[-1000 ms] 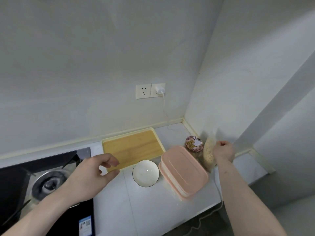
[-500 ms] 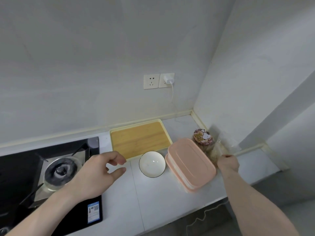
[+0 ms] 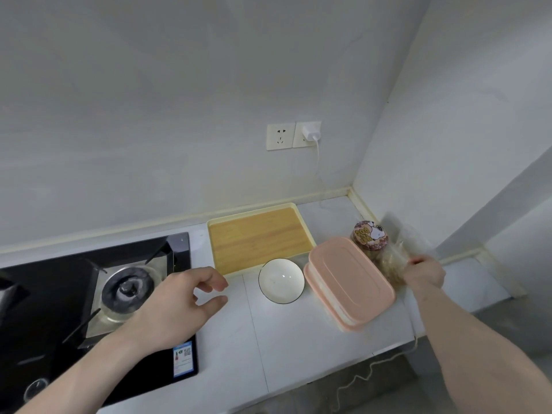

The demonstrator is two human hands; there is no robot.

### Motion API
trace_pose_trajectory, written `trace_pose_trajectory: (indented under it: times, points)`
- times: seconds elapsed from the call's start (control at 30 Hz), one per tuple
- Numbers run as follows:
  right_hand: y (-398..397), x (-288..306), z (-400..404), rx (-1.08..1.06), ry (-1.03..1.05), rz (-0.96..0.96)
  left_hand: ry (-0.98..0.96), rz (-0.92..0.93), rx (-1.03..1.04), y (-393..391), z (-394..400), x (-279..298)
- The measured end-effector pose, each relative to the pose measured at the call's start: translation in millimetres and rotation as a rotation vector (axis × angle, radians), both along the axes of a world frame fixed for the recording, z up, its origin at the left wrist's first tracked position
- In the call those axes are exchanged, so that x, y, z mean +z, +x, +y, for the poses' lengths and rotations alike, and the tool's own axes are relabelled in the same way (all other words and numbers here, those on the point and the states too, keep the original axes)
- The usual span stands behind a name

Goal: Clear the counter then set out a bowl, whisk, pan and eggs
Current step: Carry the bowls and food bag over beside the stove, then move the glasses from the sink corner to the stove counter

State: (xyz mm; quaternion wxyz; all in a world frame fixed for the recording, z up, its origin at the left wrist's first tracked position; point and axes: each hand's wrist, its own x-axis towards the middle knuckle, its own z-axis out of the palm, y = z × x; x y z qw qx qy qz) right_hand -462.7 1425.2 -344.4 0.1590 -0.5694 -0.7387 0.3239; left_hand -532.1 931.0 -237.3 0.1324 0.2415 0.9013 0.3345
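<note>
Clearing comes first: right hand (image 3: 425,271) grasps the clear bag (image 3: 394,258) beside the jar (image 3: 370,236); left hand (image 3: 179,300) hovers released. Next, lift the bag off the bench (image 3: 298,339).

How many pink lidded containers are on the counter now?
2, stacked one on the other: the upper pink container and the lower pink container under it, right of the white bowl. None seems hidden.
</note>
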Motion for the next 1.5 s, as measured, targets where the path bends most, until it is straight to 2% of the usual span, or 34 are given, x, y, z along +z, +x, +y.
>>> trace_pose_trajectory:
  times: [0.33, 0.47, 0.53, 0.6, 0.67, 0.73, 0.83, 0.93, 1.27, 1.5]
  points:
    - [0, -6, -18, -0.092, 0.034, 0.008, -0.003, -0.029, 0.042, 8, -20, -20]
    - [-10, 9, -57, -0.095, 0.183, 0.307, 0.012, -0.032, 0.052, 16, -31, -15]
    - [-22, 16, -89, -0.024, 0.204, 0.461, 0.023, -0.029, 0.067, 22, -43, -11]
    - [-32, 28, -147, 0.168, 0.077, 0.569, 0.031, -0.015, 0.106, 32, -65, -6]
    - [-31, 41, -218, 0.441, 0.075, 0.577, 0.039, -0.019, 0.142, 41, -88, -6]
    - [-26, 49, -293, 0.725, 0.041, 0.534, 0.041, -0.031, 0.214, 55, -122, -8]
    - [-12, 61, -396, 1.14, -0.118, 0.454, 0.05, -0.047, 0.359, 87, -186, -16]
    - [2, 72, -486, 1.43, -0.211, 0.384, 0.063, -0.049, 0.52, 129, -256, -18]
    - [61, 98, -702, 1.948, -0.208, 0.287, 0.048, 0.035, 1.007, 288, -449, -13]
    - [110, 114, -830, 2.222, -0.25, 0.269, 0.009, 0.077, 1.253, 394, -527, -8]
